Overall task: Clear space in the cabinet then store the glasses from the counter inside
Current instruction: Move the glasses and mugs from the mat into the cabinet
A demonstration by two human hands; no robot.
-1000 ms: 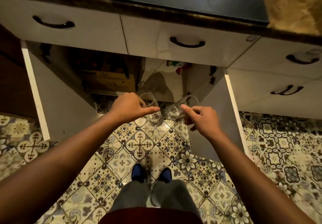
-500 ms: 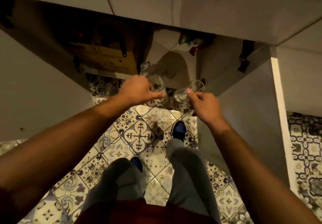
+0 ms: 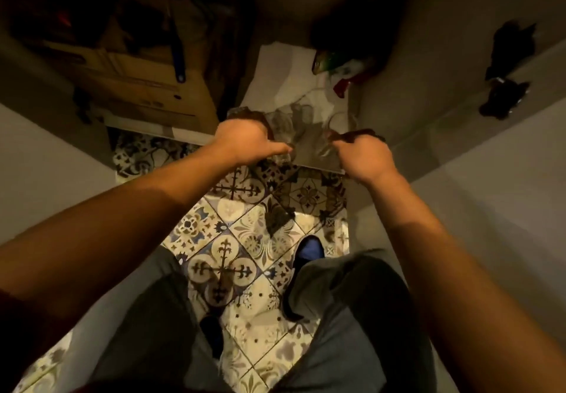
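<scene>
My left hand (image 3: 245, 141) grips a clear glass (image 3: 283, 131) at the front edge of the open cabinet's floor (image 3: 275, 65). To its right, my right hand (image 3: 361, 154) pinches a second clear glass (image 3: 332, 129) by its rim. Both glasses are tilted and blurred, just over the cabinet's front lip. The two glasses are close together, and I cannot tell whether they touch.
A cardboard box (image 3: 144, 86) fills the cabinet's left half. Crumpled colourful packets (image 3: 340, 68) lie at the back right. The open doors (image 3: 46, 154) (image 3: 477, 154) flank my arms. Patterned floor tiles (image 3: 232, 239) and my bent knees are below.
I have crouched lower and closer. Both hands have carried the glasses forward from above the floor tiles to the front edge of the cabinet.
</scene>
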